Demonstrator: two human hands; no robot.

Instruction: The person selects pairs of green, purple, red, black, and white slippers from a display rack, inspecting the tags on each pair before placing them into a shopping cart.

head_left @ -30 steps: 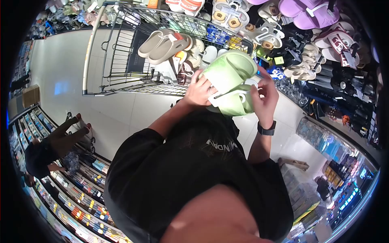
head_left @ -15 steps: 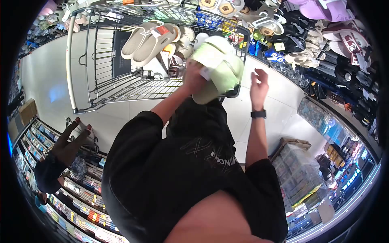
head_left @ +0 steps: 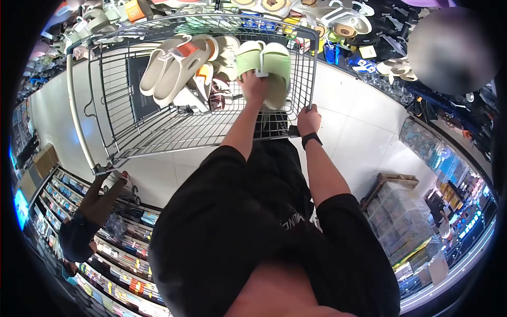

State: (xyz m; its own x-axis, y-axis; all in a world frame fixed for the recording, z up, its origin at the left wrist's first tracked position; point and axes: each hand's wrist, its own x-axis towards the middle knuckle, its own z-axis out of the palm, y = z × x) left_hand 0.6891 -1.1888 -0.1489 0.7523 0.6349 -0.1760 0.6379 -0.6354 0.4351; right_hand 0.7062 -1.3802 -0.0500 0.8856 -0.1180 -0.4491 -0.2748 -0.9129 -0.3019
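A pair of light green slides [head_left: 275, 66] with a hanger and white tag is inside the shopping cart [head_left: 315, 68], near its right end. My left hand [head_left: 255, 87] has its fingers closed around the slides at the near side, partly hidden by them. My right hand [head_left: 309, 120], with a dark watch at the wrist, is wrapped around the cart's near right corner. To the left of the green slides lie beige clogs [head_left: 181, 71] with an orange label and cream shoes [head_left: 228, 55], with other tagged footwear below them.
Racks of hanging sandals [head_left: 343, 26] run behind the cart. A person [head_left: 82, 232] stands by shelves [head_left: 119, 253] at lower left. Wrapped boxes [head_left: 404, 216] stand on a pallet at right. A round blurred patch covers part of the upper right.
The green slides have gone from above the cart's right end down into it, with my left hand on them. My right hand has moved from the air onto the cart's corner.
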